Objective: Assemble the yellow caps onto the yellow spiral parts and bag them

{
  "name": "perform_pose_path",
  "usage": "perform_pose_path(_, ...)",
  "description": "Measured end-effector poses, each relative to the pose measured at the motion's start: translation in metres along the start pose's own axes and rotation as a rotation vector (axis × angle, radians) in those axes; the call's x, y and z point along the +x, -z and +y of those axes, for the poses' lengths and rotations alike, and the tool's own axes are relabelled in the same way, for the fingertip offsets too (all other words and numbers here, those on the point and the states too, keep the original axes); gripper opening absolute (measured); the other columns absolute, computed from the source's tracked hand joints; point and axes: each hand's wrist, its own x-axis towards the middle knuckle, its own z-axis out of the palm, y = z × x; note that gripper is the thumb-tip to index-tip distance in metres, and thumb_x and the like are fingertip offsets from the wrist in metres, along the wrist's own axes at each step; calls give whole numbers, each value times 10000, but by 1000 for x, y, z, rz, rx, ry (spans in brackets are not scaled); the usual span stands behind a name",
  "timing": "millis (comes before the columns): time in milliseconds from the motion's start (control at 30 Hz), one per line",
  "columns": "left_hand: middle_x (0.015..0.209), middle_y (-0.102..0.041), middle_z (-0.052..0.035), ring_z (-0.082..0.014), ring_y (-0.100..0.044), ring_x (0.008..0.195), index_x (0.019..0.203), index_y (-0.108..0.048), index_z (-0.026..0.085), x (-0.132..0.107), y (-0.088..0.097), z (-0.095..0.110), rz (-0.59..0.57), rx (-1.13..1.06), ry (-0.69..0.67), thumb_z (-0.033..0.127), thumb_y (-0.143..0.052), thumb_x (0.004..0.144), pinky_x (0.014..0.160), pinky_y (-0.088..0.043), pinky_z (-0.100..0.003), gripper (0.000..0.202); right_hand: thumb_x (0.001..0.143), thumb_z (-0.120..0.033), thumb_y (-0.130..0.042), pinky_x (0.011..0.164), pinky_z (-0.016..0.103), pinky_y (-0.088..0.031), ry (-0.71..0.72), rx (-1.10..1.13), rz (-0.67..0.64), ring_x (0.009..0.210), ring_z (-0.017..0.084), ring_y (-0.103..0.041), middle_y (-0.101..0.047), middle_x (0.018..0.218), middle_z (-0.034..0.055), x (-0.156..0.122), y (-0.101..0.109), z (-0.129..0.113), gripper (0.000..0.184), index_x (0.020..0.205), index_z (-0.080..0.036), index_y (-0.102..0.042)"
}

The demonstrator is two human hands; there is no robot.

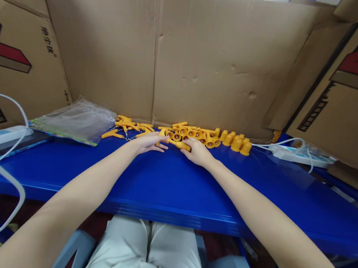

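My left hand [150, 143] reaches to the row of yellow-orange plastic parts, its fingers stretched out and apart. Yellow pieces show around its fingertips; whether it touches them I cannot tell. My right hand [198, 152] is closed on a yellow-orange plastic piece [180, 144], which points left toward my left hand. Behind the hands lie several yellow cups [191, 133], their open mouths facing me. Left of them are branched yellow pieces [125, 122], with short dark chains among them. Several more yellow cups [236, 143] stand mouth down to the right.
A clear plastic bag [73, 121] lies on the blue table [170, 183] at left. Cardboard walls [218, 63] enclose the back and sides. White power strips [302, 156] and a looping white cable [21, 199] sit at the sides. The table's front edge is above my lap.
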Motion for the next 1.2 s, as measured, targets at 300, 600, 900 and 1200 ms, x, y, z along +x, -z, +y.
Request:
perform_pose_path(300,1017,-658,-115,-234,-610,959,1338,-391,137,-3,1,-7,180,1012,-396,198,-617,684,839,-433,-299,695,814,-209,-571,870,342,-446,27,-5,14,958,227,-597,-616,1067,121,0,-2,5,313,1117,-140,-617)
perform_pose_path(600,579,-610,14,-147,-570,554,942,-617,175,-3,2,-4,188,994,-359,225,-523,680,589,-421,-236,283,847,-222,-547,863,328,-445,88,3,20,947,213,-586,-598,1038,118,0,0,6,328,1161,-138,-594)
perform_pose_path(900,611,-614,3,-159,-572,613,846,-604,191,-3,5,-6,120,1112,-460,226,-524,661,615,-402,-240,205,866,-225,-522,899,360,-429,140,24,-34,997,222,-571,-585,1098,125,-2,1,9,353,1209,-158,-569)
perform_pose_path(1200,575,-594,18,-152,-555,573,799,-580,196,6,15,-10,141,1084,-376,233,-530,633,590,-392,-240,177,721,-162,-664,847,368,-482,57,308,-7,1007,203,-575,-536,1211,135,4,3,17,538,1230,-161,-489)
